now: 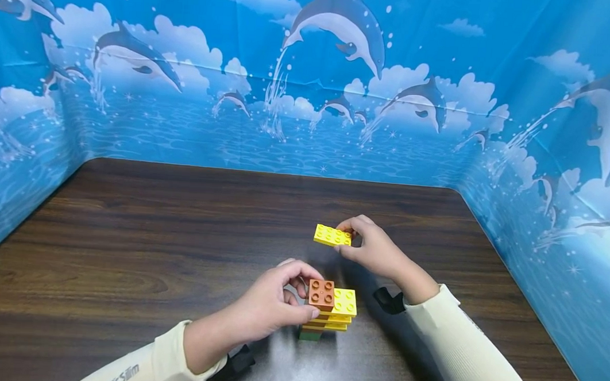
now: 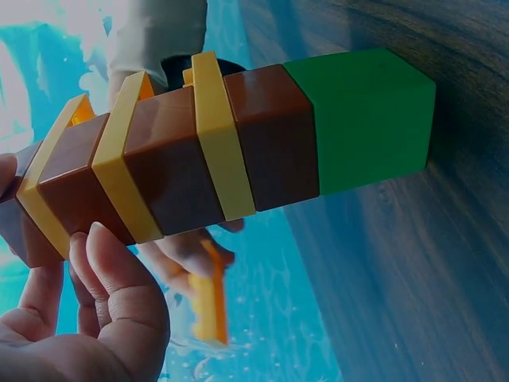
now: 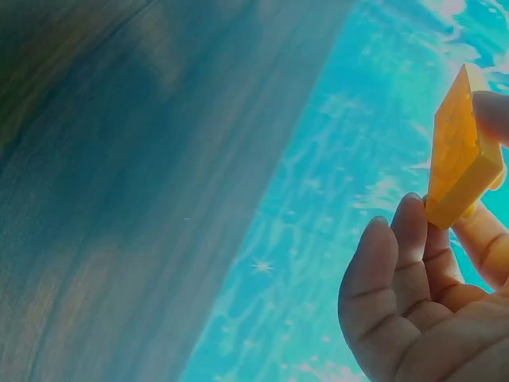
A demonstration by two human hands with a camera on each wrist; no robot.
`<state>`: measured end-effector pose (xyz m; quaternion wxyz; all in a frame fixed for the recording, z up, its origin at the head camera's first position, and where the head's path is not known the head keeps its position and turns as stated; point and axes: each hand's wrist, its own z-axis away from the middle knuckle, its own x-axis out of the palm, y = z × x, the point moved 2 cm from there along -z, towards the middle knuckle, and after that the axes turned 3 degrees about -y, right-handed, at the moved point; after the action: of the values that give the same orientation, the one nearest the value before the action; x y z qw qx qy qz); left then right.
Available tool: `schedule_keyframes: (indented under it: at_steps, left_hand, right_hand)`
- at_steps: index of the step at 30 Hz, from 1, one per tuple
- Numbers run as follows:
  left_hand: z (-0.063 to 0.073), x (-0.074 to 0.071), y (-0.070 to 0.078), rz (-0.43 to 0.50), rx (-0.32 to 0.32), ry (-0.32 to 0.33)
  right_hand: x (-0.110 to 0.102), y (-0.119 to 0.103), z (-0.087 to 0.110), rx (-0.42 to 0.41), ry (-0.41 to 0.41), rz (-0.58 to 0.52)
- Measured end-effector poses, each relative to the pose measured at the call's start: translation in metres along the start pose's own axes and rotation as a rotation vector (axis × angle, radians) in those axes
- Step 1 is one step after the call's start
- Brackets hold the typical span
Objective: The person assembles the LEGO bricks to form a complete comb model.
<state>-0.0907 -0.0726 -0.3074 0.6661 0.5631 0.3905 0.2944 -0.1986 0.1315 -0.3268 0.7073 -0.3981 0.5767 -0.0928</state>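
A tower of toy building bricks stands on the table, with a green brick (image 2: 366,119) at its foot and brown bricks (image 1: 321,293) alternating with thin yellow plates (image 1: 345,301) above. Those plates stick out to the right of the column. My left hand (image 1: 273,298) grips the tower's upper part, thumb in front and fingers behind. Up and to the right of the tower, my right hand (image 1: 374,249) pinches a loose yellow plate (image 1: 332,235) by its right end, studs upward. In the right wrist view, this yellow plate (image 3: 461,155) shows its hollow underside, apart from the tower.
The dark wood-grain table (image 1: 142,234) extends around the tower. A blue curtain (image 1: 266,136) printed with dolphins closes off its back and sides. A black strap (image 1: 389,300) sits at the right wrist, another black strap (image 1: 241,360) at the left.
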Motion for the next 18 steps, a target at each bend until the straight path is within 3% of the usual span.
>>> schedule_keyframes:
  at_steps: [11, 18]
  left_hand:
    - [-0.001, 0.001, -0.001, -0.010, 0.015, 0.013]
    - [0.000, 0.001, -0.001, 0.000, 0.007, 0.007]
  right_hand:
    - [-0.012, -0.015, 0.040, -0.083, 0.038, -0.047]
    - [-0.014, -0.028, 0.063, -0.183, 0.063, -0.032]
